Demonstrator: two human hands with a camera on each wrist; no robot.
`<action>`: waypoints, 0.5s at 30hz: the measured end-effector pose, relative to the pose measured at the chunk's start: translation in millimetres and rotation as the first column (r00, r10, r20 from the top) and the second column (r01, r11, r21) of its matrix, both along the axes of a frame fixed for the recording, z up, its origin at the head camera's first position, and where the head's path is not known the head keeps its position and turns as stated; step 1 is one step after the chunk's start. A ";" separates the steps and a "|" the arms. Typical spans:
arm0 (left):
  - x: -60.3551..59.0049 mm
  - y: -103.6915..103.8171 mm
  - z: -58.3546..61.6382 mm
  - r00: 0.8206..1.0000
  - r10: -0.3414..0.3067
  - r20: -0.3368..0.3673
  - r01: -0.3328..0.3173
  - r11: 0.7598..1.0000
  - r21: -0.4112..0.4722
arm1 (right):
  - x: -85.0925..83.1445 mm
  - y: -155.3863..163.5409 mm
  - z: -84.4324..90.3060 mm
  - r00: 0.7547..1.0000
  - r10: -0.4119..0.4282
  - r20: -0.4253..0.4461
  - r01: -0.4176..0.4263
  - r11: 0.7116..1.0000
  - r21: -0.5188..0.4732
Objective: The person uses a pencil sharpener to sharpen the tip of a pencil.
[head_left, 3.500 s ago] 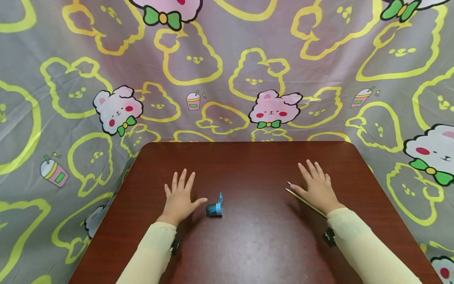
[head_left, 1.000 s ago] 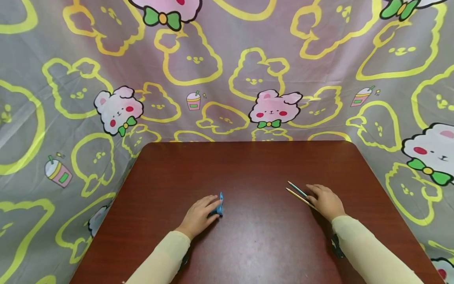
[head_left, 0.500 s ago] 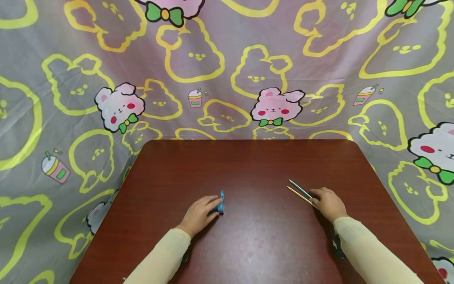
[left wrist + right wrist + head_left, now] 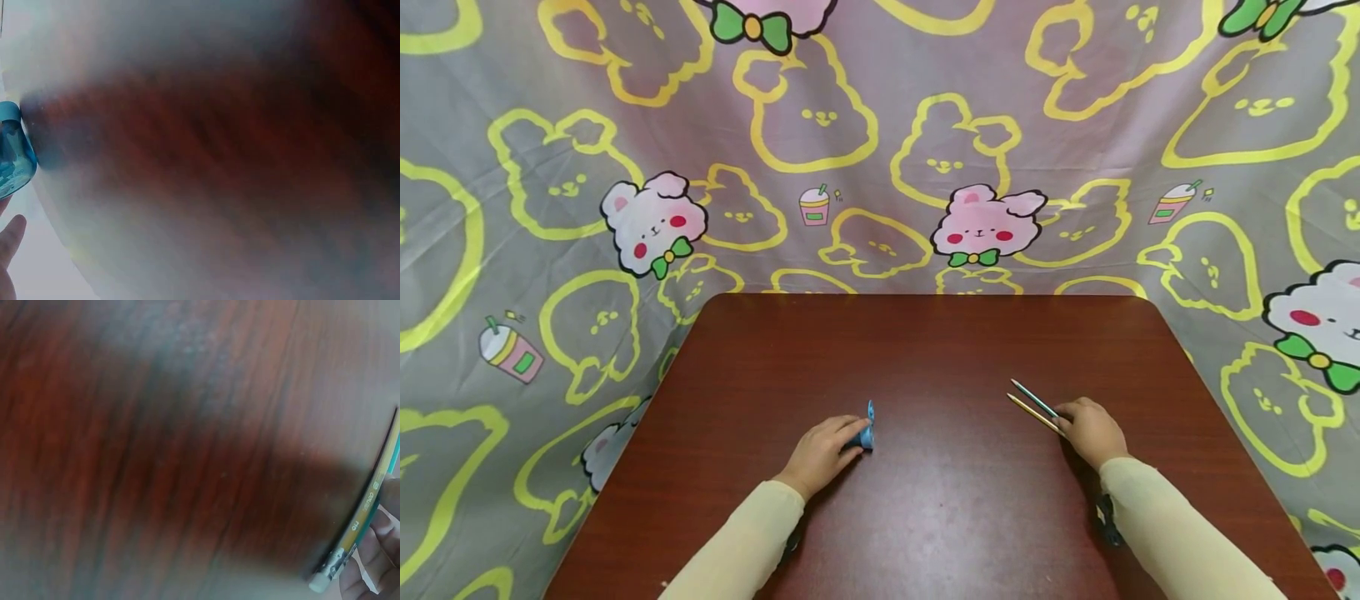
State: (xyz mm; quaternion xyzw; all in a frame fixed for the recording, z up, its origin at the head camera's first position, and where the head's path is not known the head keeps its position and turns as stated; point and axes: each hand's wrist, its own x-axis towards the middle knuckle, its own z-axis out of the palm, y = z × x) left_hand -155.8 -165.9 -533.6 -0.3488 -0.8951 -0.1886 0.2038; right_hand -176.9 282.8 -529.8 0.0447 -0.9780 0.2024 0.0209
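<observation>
Near the table's middle, my left hand [image 4: 822,457] grips a small blue pencil sharpener [image 4: 867,437]. Its lid stands up on the far side, and my fingers cover most of its body. The left wrist view shows the sharpener's see-through blue container [image 4: 15,156] at the left edge. Farther right, my right hand [image 4: 1093,432] pinches two pencils, a yellow one [image 4: 1030,410] and a teal one [image 4: 1033,397]. Their tips point away to the left, while the palm hides their back ends from above. In the right wrist view, the yellow pencil's white eraser [image 4: 320,582] shows.
The reddish-brown table [image 4: 940,342] has rounded far corners. A grey curtain [image 4: 880,125] with cartoon bears and rabbits surrounds it at the back and both sides.
Both hands have come down from spread-out poses, the left onto the pencil sharpener and the right onto the pencils. In the last half second, little has moved.
</observation>
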 end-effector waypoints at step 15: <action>-6.5 -2.2 -3.5 0.988 -0.103 -0.118 0.095 0.993 -0.075 | -6.1 -4.8 4.2 1.000 0.002 0.025 -0.003 0.999 0.040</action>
